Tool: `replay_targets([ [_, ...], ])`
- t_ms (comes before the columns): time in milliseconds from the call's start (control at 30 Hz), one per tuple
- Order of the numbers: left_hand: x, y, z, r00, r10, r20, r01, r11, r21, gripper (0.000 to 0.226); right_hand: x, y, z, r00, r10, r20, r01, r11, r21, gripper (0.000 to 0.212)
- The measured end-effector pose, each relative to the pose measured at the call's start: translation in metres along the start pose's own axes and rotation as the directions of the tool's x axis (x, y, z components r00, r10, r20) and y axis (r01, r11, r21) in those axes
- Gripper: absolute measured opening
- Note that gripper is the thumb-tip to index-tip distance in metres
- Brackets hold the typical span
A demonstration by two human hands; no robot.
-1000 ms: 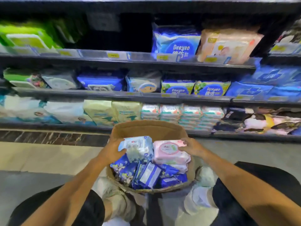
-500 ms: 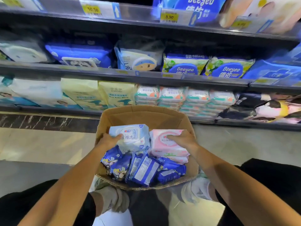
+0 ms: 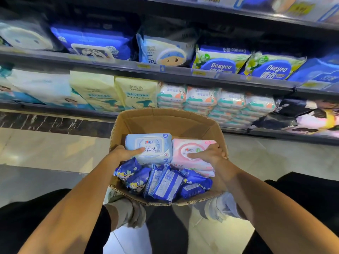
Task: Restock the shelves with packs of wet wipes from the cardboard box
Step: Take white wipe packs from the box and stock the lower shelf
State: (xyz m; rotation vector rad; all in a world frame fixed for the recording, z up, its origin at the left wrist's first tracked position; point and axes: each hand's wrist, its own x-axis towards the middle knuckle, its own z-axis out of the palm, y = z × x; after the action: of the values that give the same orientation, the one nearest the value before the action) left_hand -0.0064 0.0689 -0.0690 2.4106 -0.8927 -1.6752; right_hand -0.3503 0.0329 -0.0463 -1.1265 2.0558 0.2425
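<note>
An open cardboard box stands on the floor between my feet, in front of the shelves. A light blue pack of wet wipes lies at its back left and a pink pack at its back right, on top of more pink packs. Several small dark blue packs fill the near side. My left hand grips the left edge of the light blue pack, thumb on top. My right hand is closed on the pink pack, fingers over its right edge.
The lowest shelf behind the box holds yellow baby-wipe bags and stacks of white and teal packs. The shelf above carries blue Deeyeo bags. Pale floor tiles lie to the left. My shoes flank the box.
The view has moved closer and lower toward the box and shelves. My right hand has slid further over the pink pack; my left hand has its thumb pressed onto the light blue pack.
</note>
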Motion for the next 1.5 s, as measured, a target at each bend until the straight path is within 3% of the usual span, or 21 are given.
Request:
replay_targets([
  [100, 0.037, -0.023, -0.001, 0.998, -0.013, 0.058, 0.016, 0.999, -0.039, 0.122, -0.002, 0.001, -0.003, 1.000, -0.007, 0.009, 0.007, 1.000, -0.025, 0.151],
  [200, 0.008, -0.009, 0.000, 0.995, 0.043, 0.087, -0.033, 0.993, -0.114, 0.098, 0.001, 0.003, -0.001, 1.000, 0.000, 0.021, 0.000, 1.000, 0.007, 0.160],
  [267, -0.006, -0.002, 0.001, 0.991, 0.068, 0.119, -0.046, 0.983, -0.179, 0.078, 0.001, 0.004, 0.002, 1.000, 0.007, 0.001, -0.008, 0.997, 0.080, 0.151],
  [400, -0.007, -0.004, 0.003, 0.986, 0.082, 0.147, -0.038, 0.960, -0.278, 0.100, 0.025, 0.019, 0.017, 0.999, 0.000, 0.046, -0.010, 0.973, 0.231, 0.146],
  [500, -0.010, -0.004, 0.005, 0.987, 0.101, 0.126, -0.057, 0.950, -0.308, 0.093, 0.068, 0.046, 0.037, 0.997, -0.038, 0.069, 0.015, 0.953, 0.302, 0.139],
  [600, -0.011, -0.004, 0.008, 0.992, 0.101, 0.075, -0.073, 0.948, -0.311, 0.103, 0.041, 0.038, 0.027, 0.998, -0.062, 0.030, 0.048, 0.939, 0.340, 0.136],
  [700, -0.021, 0.008, 0.011, 0.993, 0.110, 0.028, -0.097, 0.951, -0.295, 0.094, 0.008, 0.027, 0.009, 0.996, -0.067, 0.055, 0.039, 0.912, 0.409, 0.133],
  [833, -0.034, 0.023, 0.007, 0.991, 0.133, -0.018, -0.134, 0.961, -0.243, 0.072, -0.013, 0.018, -0.008, 0.979, -0.094, 0.181, -0.007, 0.873, 0.488, 0.096],
  [933, -0.043, 0.021, 0.008, 0.982, 0.178, -0.055, -0.186, 0.951, -0.247, 0.085, -0.024, 0.013, -0.005, 0.967, -0.127, 0.222, -0.008, 0.852, 0.524, 0.098],
  [1000, -0.051, 0.018, 0.011, 0.969, 0.218, -0.116, -0.242, 0.935, -0.259, 0.086, -0.029, 0.010, 0.001, 0.972, -0.137, 0.191, 0.016, 0.849, 0.528, 0.104],
  [1167, -0.078, 0.017, 0.010, 0.917, 0.305, -0.257, -0.365, 0.902, -0.232, 0.081, -0.048, 0.009, 0.004, 0.981, -0.193, 0.023, 0.159, 0.863, 0.479, 0.085],
  [1333, -0.120, 0.031, -0.006, 0.873, 0.352, -0.338, -0.455, 0.838, -0.301, 0.070, -0.080, 0.009, -0.031, 0.948, -0.287, -0.136, 0.314, 0.775, 0.548, 0.087],
  [1433, -0.153, 0.046, -0.020, 0.829, 0.404, -0.387, -0.533, 0.779, -0.330, 0.074, -0.111, 0.006, -0.070, 0.909, -0.371, -0.190, 0.408, 0.701, 0.585, 0.063],
  [1500, -0.177, 0.057, -0.028, 0.801, 0.439, -0.408, -0.581, 0.737, -0.347, 0.059, -0.136, 0.003, -0.097, 0.877, -0.417, -0.239, 0.472, 0.656, 0.589, 0.049],
])
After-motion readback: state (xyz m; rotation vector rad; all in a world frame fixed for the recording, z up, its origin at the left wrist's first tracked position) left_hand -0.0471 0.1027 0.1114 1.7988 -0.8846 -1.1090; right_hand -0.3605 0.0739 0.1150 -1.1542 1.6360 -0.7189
